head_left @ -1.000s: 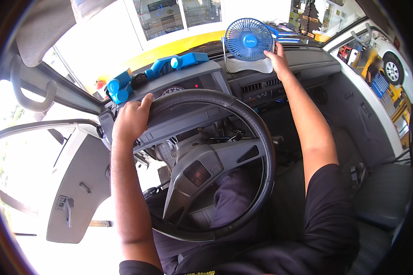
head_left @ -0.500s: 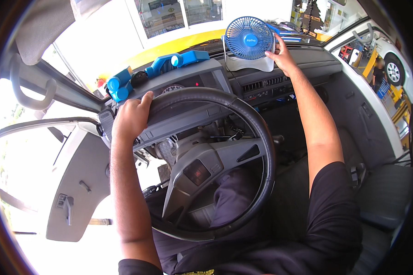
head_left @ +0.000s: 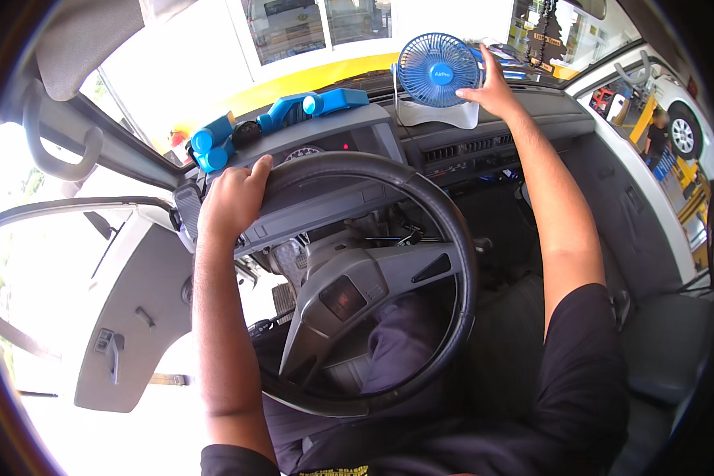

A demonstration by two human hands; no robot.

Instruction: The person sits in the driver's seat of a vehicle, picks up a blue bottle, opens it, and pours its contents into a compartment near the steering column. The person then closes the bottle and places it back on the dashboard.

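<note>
My left hand (head_left: pixel 234 198) is closed over the upper left of the black steering wheel (head_left: pixel 444 214), its thumb along the top of the rim. A blue round fan (head_left: pixel 439 71) on a white stand (head_left: pixel 432 115) sits on top of the dashboard, ahead and to the right of the wheel. At the fan's right edge is my right hand (head_left: pixel 498 94), thumb and forefinger spread apart. The thumb tip overlaps the front of the fan's cage; the forefinger points up beside it. Whether the other fingers touch the fan's far side is hidden.
Blue cylindrical and block-like things (head_left: pixel 282 113) lie along the instrument hood (head_left: pixel 325 131). The driver's door (head_left: pixel 127 341) stands open at left. A dark tree-shaped hanger (head_left: pixel 547 36) dangles by the windscreen. Outside at right, a person (head_left: pixel 656 135) stands near a white vehicle (head_left: pixel 682 99).
My right forefinger has lifted and spread away from the fan's edge, while the thumb stays by the cage. The whole view has shifted slightly. My left hand keeps its place on the wheel.
</note>
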